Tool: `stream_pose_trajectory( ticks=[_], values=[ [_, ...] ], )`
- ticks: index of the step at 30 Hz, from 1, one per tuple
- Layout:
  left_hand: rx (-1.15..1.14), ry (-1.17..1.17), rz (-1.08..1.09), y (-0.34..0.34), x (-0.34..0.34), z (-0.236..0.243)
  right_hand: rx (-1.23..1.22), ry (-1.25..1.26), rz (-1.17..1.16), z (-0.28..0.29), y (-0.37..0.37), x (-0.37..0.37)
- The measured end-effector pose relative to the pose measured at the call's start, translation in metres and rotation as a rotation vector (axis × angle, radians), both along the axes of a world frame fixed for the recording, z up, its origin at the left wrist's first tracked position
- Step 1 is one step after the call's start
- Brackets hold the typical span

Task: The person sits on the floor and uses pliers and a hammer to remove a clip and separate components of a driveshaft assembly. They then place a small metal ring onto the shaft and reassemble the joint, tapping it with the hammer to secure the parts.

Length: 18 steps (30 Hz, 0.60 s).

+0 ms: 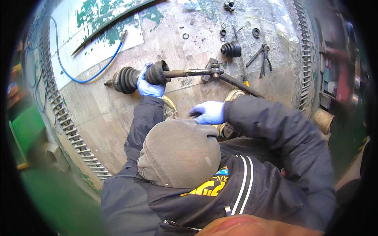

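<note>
A drive shaft [189, 73] lies across the floor in front of me, pointing left to right. Black ribbed rubber boots sit on its left part: a large boot [126, 80] near the threaded end and a second boot [157, 73]. My left hand [151, 83], in a blue glove, is closed around the shaft between these boots. The shaft's right end rests on the head of a hammer [241, 85], whose handle slants toward me. My right hand [209, 112], also gloved, is near my knee with fingers curled; something dark shows at the fingertips, too small to name.
Beyond the hammer lie a loose rubber boot [231, 49], pliers [263, 59], a yellow-handled screwdriver [245, 80] and several small rings [223, 32]. A blue hose [103, 71] and a long dark bar [108, 28] lie at far left. Floor gratings [69, 125] run along both sides.
</note>
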State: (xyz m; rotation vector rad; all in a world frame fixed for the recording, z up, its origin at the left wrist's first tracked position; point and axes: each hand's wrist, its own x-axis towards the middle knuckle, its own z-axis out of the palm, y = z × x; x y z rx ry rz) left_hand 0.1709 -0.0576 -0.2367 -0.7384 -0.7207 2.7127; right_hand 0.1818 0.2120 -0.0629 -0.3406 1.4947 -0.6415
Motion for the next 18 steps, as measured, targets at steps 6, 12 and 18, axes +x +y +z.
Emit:
stream_pose_trajectory(
  ticks=[6,12,18],
  values=[
    [-0.457,-0.142,0.106,-0.048,-0.031,0.064,0.412,0.344,0.262,0.087,0.144,-0.107],
    [-0.392,0.385,-0.038,-0.089,-0.059,0.202,0.397,0.534,0.173,0.028,0.195,-0.095],
    [-1.1,0.407,-0.142,-0.095,-0.101,0.361,0.36,0.705,0.068,-0.041,0.153,-0.052]
  ],
)
